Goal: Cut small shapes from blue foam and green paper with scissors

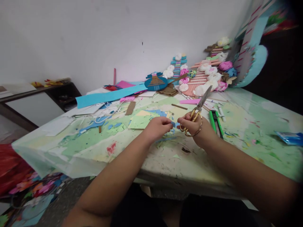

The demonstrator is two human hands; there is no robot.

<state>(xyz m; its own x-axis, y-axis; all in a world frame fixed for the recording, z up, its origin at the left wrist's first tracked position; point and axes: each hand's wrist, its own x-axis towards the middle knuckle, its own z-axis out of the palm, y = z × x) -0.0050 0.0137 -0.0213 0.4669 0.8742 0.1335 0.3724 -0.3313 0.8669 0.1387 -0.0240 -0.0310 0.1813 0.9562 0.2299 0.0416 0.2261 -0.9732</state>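
Left grip (159,127) pinched, and there at its fingertips is the tiny blue scrap (173,124), caught low over the desk (163,160) between the two hands! Right grip (195,126) wraps the gold handles of the scissors (199,108), blades aimed up and away, its own fingertips right beside the blue; whether they touch it, I can't tell. Now the danger: with so little to pinch, one loose squeeze could drop that scrap among the blue and green cuttings (117,125), and it would be hard to pick out! Roll the right wrist inward and those points could swing onto the left fingers. And that green cutter (216,123), just beside the right wrist, might get knocked by a careless sweep
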